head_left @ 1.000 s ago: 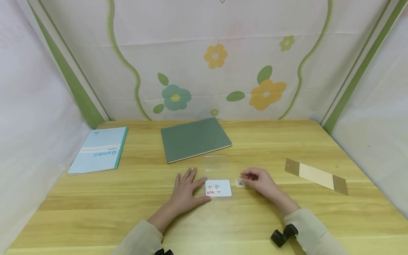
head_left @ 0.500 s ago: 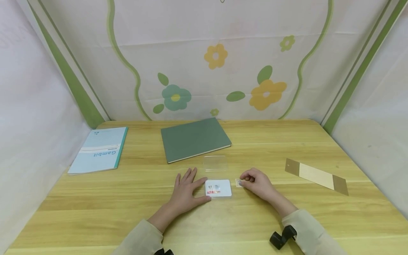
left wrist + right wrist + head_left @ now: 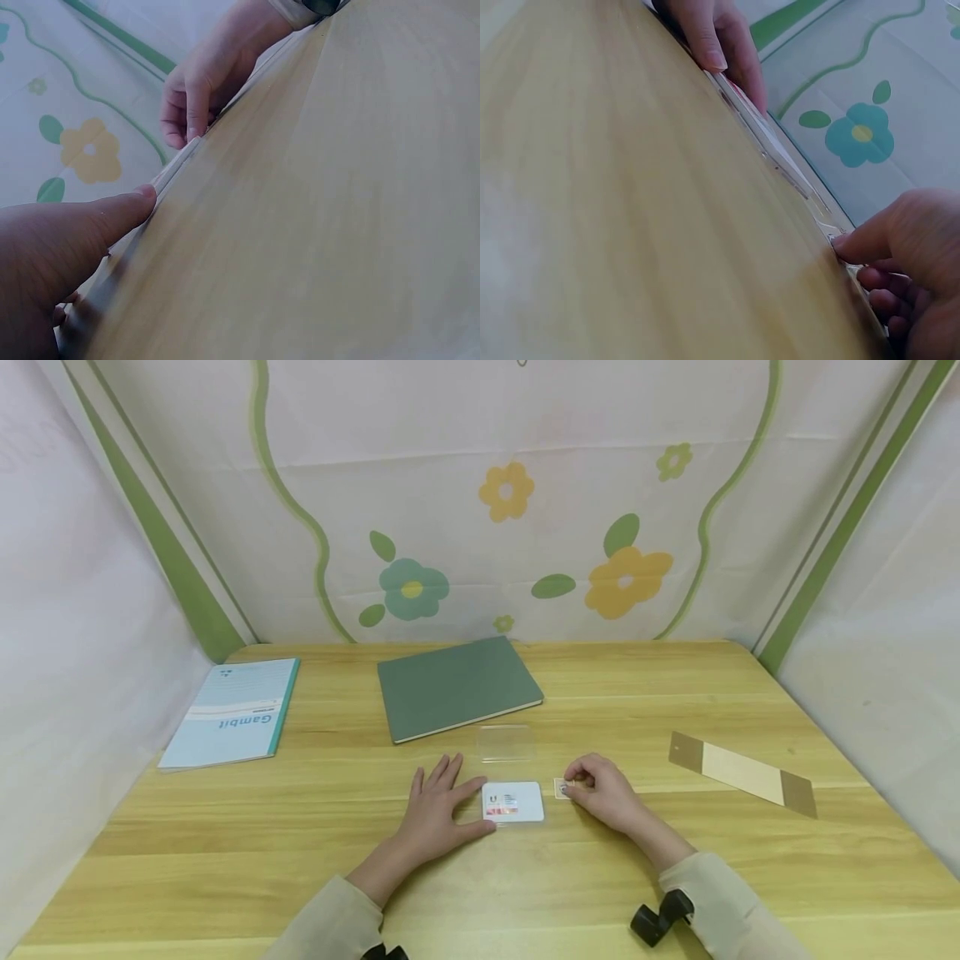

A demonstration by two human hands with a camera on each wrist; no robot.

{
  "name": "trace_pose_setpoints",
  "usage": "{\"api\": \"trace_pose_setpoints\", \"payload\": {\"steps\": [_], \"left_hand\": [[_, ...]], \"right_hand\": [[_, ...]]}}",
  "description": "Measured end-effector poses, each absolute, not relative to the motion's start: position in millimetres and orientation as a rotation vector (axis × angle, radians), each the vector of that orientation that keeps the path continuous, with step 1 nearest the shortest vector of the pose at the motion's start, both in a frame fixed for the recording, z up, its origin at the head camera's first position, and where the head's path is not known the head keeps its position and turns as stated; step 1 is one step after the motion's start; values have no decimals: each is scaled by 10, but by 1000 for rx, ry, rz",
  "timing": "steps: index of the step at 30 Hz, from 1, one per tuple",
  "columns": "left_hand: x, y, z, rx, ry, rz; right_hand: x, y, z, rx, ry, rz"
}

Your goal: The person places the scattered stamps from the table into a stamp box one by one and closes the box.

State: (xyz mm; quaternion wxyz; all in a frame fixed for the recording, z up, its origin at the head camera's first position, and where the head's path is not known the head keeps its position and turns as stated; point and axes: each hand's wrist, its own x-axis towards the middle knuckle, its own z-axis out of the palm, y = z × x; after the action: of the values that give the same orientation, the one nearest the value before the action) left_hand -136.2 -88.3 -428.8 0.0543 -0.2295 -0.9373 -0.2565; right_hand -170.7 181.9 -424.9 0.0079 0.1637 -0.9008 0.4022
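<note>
A small square (image 3: 559, 787), partly hidden by the right hand (image 3: 609, 795)
In the head view it lies at five o'clock, its print too small to read; at seven o'clock, the bottom edge cuts a black wrist device (image 3: 374, 953). The left wrist view cuts the left hand (image 3: 46, 255) at eight o'clock.

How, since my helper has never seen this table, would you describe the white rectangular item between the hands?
On the wooden table, find the dark green notebook. In front of it, between the left hand and right hand, lies the white rectangular item. Unlike the clear piece behind it and the smaller square beside it, it is solid white with partly reddish print.
</note>
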Motion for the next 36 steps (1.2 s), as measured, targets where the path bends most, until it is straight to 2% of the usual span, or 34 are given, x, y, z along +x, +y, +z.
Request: {"api": "trace_pose_setpoints", "payload": {"steps": [14,24,36], "left_hand": [[-1367,-882,-4305,-693,-2842,-765],[-1358,-886,-4323,-724,-2766,-802],[-1370,-873,-4300,-687,-2848,-752]], "right_hand": [[-1703,1807,-4263,543,-2750,1331],[-1717,1748,-4189,473,-2734,1443],[-1600,1482,-4140,631,-2670,1741]]}}
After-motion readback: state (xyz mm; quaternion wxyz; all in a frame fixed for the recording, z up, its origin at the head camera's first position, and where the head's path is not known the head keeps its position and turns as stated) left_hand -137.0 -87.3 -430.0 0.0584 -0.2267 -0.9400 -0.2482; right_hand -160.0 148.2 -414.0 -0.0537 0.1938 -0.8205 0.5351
